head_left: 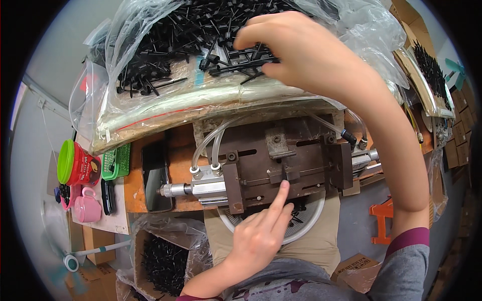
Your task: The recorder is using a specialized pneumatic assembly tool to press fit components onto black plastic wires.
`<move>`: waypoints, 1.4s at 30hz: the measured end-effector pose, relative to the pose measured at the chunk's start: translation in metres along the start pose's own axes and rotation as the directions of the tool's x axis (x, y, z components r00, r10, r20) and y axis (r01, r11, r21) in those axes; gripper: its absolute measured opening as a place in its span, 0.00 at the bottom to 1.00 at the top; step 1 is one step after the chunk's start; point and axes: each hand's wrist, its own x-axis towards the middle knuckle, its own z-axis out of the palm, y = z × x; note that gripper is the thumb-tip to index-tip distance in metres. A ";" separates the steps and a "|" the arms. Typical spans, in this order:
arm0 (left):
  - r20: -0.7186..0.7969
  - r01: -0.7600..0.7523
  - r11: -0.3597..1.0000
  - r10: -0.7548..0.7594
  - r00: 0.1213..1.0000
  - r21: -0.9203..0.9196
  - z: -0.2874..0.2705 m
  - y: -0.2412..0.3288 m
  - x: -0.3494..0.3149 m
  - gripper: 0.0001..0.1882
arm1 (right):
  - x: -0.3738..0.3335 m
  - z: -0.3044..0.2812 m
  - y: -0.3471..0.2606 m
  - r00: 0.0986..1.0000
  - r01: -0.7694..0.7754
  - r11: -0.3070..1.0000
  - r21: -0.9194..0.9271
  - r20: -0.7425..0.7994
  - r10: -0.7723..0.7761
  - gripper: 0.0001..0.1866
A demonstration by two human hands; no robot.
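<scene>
a worker's right hand arches over a heap of slim black parts on clear plastic sheeting — its grip half open, thumb and fingers curved apart, holding nothing that shows. the left hand points its index finger to the small dark block midway along a brown metal fixture — the other fingers bent, their hold impossible to tell. beneath the fixture, a pale round tray carries more such parts; a dark phone lies on the wooden bench at left.
</scene>
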 end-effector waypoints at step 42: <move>-0.430 -0.147 0.986 0.166 0.887 0.078 -0.043 -0.034 0.112 0.15 | -0.034 -0.028 0.053 0.848 -0.352 0.581 0.734 -0.013 0.530 0.14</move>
